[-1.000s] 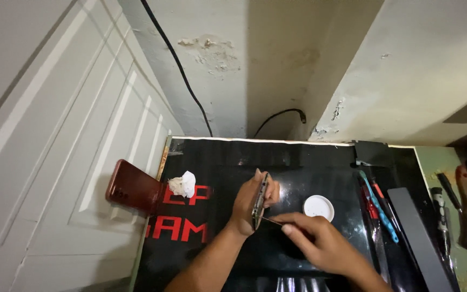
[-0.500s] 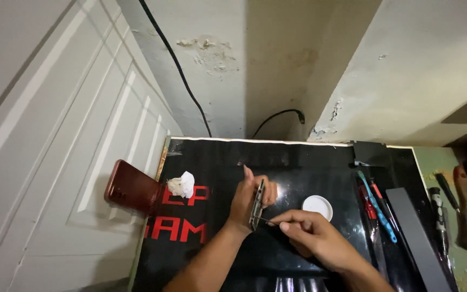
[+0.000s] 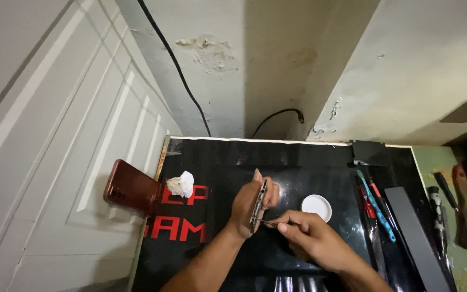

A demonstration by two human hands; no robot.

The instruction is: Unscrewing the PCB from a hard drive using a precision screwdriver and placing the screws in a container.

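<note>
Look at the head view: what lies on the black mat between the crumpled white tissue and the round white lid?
The left hand, holding a phone on edge, with the right hand's thin tool at its side.

A single head-worn camera looks steeply down from above and slightly behind the hands, facing the wall corner at the far edge of a black mat (image 3: 217,162). It sits well above the work surface, taking in the whole mat and a white panelled door (image 3: 55,135) at left.
</note>
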